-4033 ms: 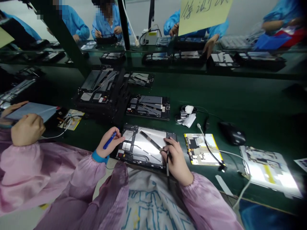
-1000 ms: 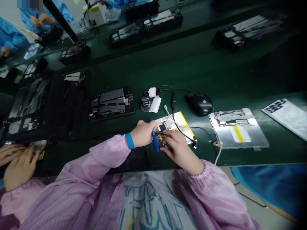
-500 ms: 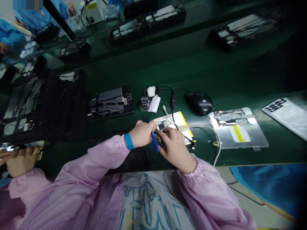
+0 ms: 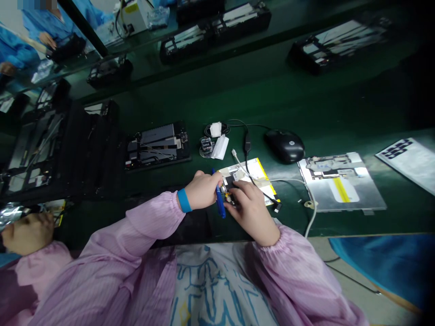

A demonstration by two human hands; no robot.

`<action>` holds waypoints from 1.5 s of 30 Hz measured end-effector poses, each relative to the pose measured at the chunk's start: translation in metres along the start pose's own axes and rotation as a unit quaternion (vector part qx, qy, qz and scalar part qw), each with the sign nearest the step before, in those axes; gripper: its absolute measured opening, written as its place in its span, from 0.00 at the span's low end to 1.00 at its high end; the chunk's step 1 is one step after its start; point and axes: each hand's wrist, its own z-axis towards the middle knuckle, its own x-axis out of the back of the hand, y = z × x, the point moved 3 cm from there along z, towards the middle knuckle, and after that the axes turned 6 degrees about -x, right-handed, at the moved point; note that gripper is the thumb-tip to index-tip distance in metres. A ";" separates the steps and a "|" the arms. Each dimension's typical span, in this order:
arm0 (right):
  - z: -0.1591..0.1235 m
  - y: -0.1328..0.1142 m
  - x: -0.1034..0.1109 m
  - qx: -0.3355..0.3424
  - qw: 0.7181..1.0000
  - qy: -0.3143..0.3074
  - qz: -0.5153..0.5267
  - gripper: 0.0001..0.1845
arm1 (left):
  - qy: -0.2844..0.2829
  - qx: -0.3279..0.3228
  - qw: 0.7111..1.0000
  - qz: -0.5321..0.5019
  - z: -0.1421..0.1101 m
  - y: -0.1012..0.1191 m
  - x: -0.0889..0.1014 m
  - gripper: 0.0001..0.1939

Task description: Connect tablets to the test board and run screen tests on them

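Observation:
A blue pen (image 4: 220,203) slants downward from my left hand (image 4: 200,190), whose fingers are closed round it. The wrist wears a blue band (image 4: 184,200). Beside the pen, my right hand (image 4: 249,208) has its thumb and fingers closed at a small circuit board (image 4: 228,192) with gold and orange parts. The fingers partly cover the board. Under and behind it lies a flat white battery pack (image 4: 260,171) with yellow edges. A white cable (image 4: 285,179) and a black cable (image 4: 258,186) run across the pack.
A black mouse (image 4: 285,146) and a metal plate (image 4: 341,185) lie to the right. An opened tablet (image 4: 158,146) is left, near a small counter (image 4: 206,144). Stacked devices (image 4: 37,149) stand far left, beside a co-worker's hand (image 4: 29,233). More units (image 4: 340,43) sit on the raised shelf.
My right fingers have shifted slightly, and more of the circuit board shows. The pen stays in my left hand. At the left, the co-worker's hand has turned.

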 end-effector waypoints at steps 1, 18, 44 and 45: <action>0.000 0.000 0.000 0.000 1.000 0.001 0.003 0.13 | 0.000 -0.004 1.000 -0.005 0.000 0.000 0.000 0.08; 0.000 0.004 -0.003 -0.001 1.000 0.020 0.022 0.13 | 0.036 0.058 0.998 0.015 0.007 0.005 -0.004 0.04; 0.000 -0.005 -0.002 0.007 0.997 -0.009 -0.081 0.15 | 0.118 0.034 0.987 -0.100 0.007 -0.005 0.000 0.09; 0.000 -0.004 -0.002 0.007 0.997 0.000 -0.074 0.14 | 0.149 0.036 0.979 -0.135 0.006 -0.005 0.004 0.10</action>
